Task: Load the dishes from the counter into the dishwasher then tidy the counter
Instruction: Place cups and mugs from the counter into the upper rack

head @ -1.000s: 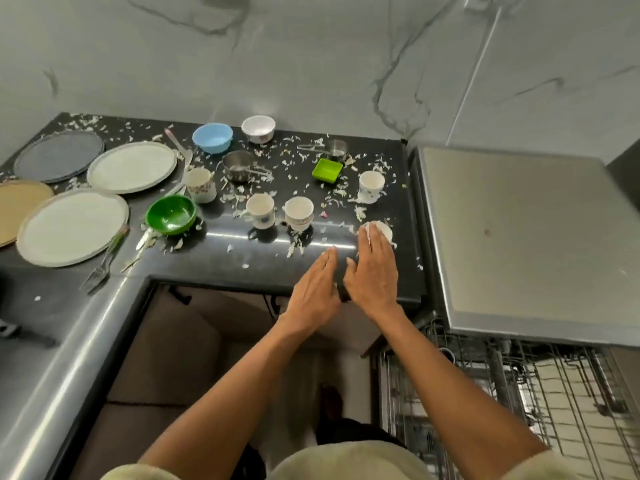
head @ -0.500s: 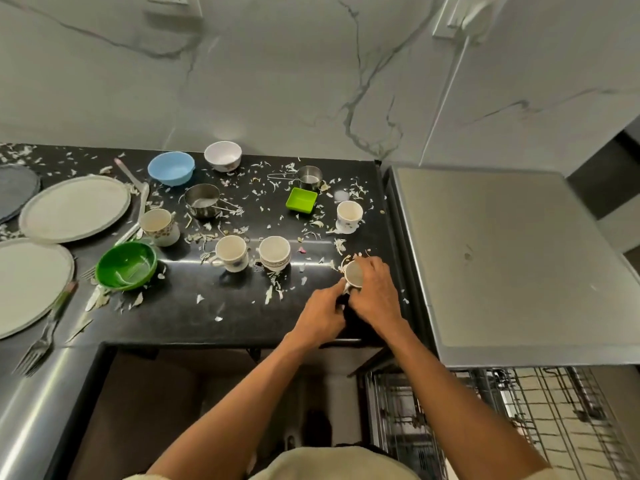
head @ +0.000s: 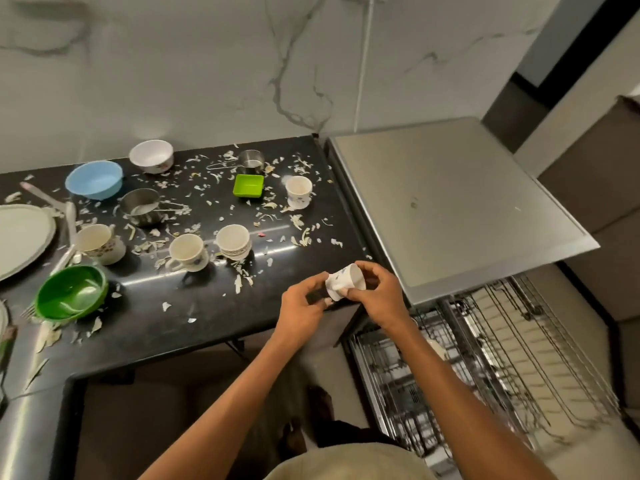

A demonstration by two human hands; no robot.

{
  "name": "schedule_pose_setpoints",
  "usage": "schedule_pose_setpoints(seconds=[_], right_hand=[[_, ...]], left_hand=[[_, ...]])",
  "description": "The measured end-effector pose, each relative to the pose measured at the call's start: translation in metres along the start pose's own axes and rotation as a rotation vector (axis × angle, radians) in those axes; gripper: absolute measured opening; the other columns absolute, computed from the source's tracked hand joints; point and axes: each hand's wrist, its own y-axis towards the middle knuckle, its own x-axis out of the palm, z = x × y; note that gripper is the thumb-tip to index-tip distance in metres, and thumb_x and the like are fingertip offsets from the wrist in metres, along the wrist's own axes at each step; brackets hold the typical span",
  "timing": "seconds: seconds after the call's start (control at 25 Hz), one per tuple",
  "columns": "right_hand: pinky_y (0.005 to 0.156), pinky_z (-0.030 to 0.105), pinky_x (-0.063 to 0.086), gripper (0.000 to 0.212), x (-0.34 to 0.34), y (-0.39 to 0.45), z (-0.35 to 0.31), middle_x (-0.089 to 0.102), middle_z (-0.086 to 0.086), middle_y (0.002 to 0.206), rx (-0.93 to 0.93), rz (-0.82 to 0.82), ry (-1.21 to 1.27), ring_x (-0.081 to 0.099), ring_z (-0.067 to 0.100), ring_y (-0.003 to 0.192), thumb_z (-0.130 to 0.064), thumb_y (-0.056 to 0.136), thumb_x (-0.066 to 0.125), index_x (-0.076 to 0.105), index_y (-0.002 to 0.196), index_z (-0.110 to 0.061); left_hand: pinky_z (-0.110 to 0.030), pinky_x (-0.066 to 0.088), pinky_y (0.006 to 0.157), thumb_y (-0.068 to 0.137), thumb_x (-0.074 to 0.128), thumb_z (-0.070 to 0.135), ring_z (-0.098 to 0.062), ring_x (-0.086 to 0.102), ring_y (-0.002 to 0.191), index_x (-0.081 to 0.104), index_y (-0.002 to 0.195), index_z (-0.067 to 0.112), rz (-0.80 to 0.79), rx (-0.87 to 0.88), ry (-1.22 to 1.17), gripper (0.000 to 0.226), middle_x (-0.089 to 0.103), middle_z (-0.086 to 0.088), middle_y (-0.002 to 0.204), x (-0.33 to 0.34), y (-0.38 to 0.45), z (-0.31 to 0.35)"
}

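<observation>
Step in hand, as I judge it: get this cup (head: pixel 346 281) off the surface (head: pixel 194 306) and down into the dishwasher rack (head: pixel 485 358). To do it well I should keep it tipped so any scraps fall out over the surface rather than into the rack, then let one hand take it fully before I swing right and down. It wants setting mouth down between the wires, clear of the steel top (head: pixel 450 209) that overhangs the rack.

My left hand (head: pixel 303 304) is partly curled, fingertips pinching the base end of the cup. It has contact but not a full wrap.

The cup sits between both hands just above the near right corner of the surface, lying on its side, mouth facing right and a little away from me. It is white with a small blue print.

My right hand (head: pixel 382 294) is curled round the rim end, thumb under and fingers over the top, closed on the cup. This hand carries most of it.

Plenty of cups and bowls are left on the surface, scraps everywhere.
</observation>
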Motion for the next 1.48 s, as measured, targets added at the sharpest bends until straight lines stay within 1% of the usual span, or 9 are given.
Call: schedule_pose_setpoints(seconds=[0.2,0.4,0.52,0.76,0.92,1.0,1.12,1.24,1.48], right_hand=[[0.085,0.036,0.060,0.047,-0.039,-0.046,0.019,0.076,0.010,0.103,0.166,0.031,0.297,0.072,0.025,0.100,0.004,0.071,0.084,0.070,0.115,-0.006],[0.092,0.047,0.058,0.051,-0.079,-0.081,0.060,0.074,0.013,0.101,0.312,0.310,0.448,0.073,0.029,0.096,-0.009,0.075,0.086,0.063,0.121,-0.006],[0.088,0.044,0.060,0.042,-0.094,-0.107,0.077,0.067,0.004,0.106,0.307,0.531,0.400,0.070,0.022,0.098,-0.023,0.079,0.086,0.059,0.110,-0.016],[0.075,0.030,0.058,0.019,-0.139,-0.148,0.107,0.056,-0.008,0.108,0.081,0.777,-0.041,0.063,0.005,0.091,-0.022,0.092,0.068,0.056,0.107,-0.021],[0.073,0.032,0.057,0.058,-0.172,-0.158,0.137,0.048,-0.005,0.131,0.065,0.639,-0.373,0.054,0.012,0.108,-0.017,0.074,0.069,0.056,0.130,-0.024],[0.069,0.031,0.057,0.074,-0.187,-0.159,0.152,0.042,-0.005,0.141,0.131,0.592,-0.465,0.052,0.013,0.116,-0.023,0.069,0.076,0.050,0.139,-0.027],[0.059,0.032,0.056,0.070,-0.203,-0.152,0.176,0.045,-0.006,0.130,0.181,0.568,-0.472,0.056,0.017,0.104,-0.026,0.063,0.081,0.052,0.127,-0.022],[0.050,0.036,0.051,0.065,-0.212,-0.148,0.195,0.044,-0.005,0.115,0.256,0.533,-0.437,0.053,0.018,0.085,-0.024,0.056,0.081,0.049,0.113,-0.018],[0.054,0.030,0.045,0.081,-0.217,-0.152,0.233,0.046,0.003,0.116,0.373,0.464,-0.380,0.054,0.021,0.083,-0.035,0.057,0.083,0.044,0.125,-0.014]], left_hand=[[-0.025,0.053,0.095,0.069,0.088,0.008,-0.006,0.065,0.110,0.065,0.129,0.015,-0.143,0.030,0.091,0.064,0.069,0.003,0.121,0.039,-0.016,0.004],[-0.033,0.061,0.079,0.064,0.093,0.022,-0.011,0.074,0.084,0.073,0.109,0.024,-0.267,0.010,0.132,0.049,0.076,0.008,0.090,0.095,-0.032,0.023],[-0.034,0.061,0.071,0.066,0.092,0.027,-0.016,0.074,0.077,0.075,0.093,0.033,-0.343,-0.068,0.113,0.032,0.076,0.006,0.075,0.132,-0.038,0.040],[-0.010,0.042,0.046,0.070,0.089,0.028,0.008,0.055,0.046,0.076,0.081,0.018,-0.426,-0.222,0.119,0.020,0.065,0.013,0.050,0.228,-0.050,0.062],[-0.033,0.056,0.053,0.068,0.090,0.034,-0.011,0.060,0.053,0.078,0.070,0.014,-0.428,-0.327,0.211,0.023,0.072,-0.010,0.066,0.285,-0.049,0.064],[-0.033,0.052,0.051,0.067,0.090,0.034,-0.014,0.061,0.053,0.075,0.067,0.006,-0.457,-0.361,0.271,0.032,0.071,-0.012,0.063,0.312,-0.051,0.065],[-0.020,0.038,0.041,0.070,0.083,0.026,-0.006,0.053,0.041,0.068,0.061,0.001,-0.523,-0.356,0.384,0.030,0.059,0.000,0.046,0.347,-0.056,0.061],[-0.028,0.047,0.044,0.070,0.075,0.032,-0.012,0.061,0.047,0.065,0.055,0.009,-0.569,-0.300,0.560,0.029,0.061,0.000,0.047,0.374,-0.060,0.051],[-0.027,0.050,0.053,0.077,0.073,0.029,-0.020,0.066,0.064,0.067,0.064,0.013,-0.664,-0.274,0.755,0.022,0.067,-0.003,0.063,0.408,-0.071,0.025]])
